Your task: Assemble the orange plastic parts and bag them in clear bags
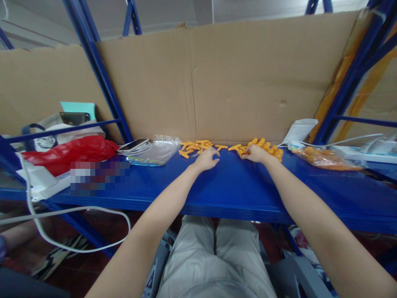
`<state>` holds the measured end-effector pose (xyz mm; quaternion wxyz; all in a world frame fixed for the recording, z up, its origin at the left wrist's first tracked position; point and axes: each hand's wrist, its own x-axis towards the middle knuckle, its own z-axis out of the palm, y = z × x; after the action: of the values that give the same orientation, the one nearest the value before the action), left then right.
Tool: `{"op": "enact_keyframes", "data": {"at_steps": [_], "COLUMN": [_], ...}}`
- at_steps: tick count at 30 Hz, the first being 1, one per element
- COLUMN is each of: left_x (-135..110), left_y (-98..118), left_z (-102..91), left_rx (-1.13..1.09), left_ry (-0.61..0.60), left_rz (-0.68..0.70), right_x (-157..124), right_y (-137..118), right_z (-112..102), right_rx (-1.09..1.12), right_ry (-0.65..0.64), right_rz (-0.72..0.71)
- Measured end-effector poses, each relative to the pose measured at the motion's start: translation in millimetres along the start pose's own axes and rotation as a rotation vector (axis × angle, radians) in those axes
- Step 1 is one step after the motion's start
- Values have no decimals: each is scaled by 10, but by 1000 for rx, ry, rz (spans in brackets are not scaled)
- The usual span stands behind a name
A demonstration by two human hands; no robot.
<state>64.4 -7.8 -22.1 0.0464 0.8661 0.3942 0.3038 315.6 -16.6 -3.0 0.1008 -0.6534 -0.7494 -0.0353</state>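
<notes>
Orange plastic: 1 loose piece (221, 147) lies near the back edge of the tabletop (223, 186), between the left heap (192, 146) and the right heap (266, 145), both too crowded to count. Its long axis runs roughly along that edge, just beyond the left hand (205, 160), the nearer of 2; those fingers stand apart. The right hand (257, 154) is at the right heap; I cannot tell whether its fingers clamp anything. Farther left: 1 clear bag (158, 154), 1 phone (138, 144).

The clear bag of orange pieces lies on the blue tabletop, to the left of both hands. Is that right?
No: the clear bag of orange pieces on the blue tabletop lies to the right of the left hand and right hand, as the head view shows.
</notes>
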Motion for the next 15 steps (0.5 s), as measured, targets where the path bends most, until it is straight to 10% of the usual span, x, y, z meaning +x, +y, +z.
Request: {"op": "enact_keyframes", "data": {"at_steps": [15], "left_x": [-9], "left_y": [25], "left_z": [-18], "left_rx": [24], "left_ry": [-20], "left_rz": [2], "right_x": [4], "right_y": [-51], "right_z": [39], "right_rx": [-12], "right_ry": [0], "right_rz": [-22]}}
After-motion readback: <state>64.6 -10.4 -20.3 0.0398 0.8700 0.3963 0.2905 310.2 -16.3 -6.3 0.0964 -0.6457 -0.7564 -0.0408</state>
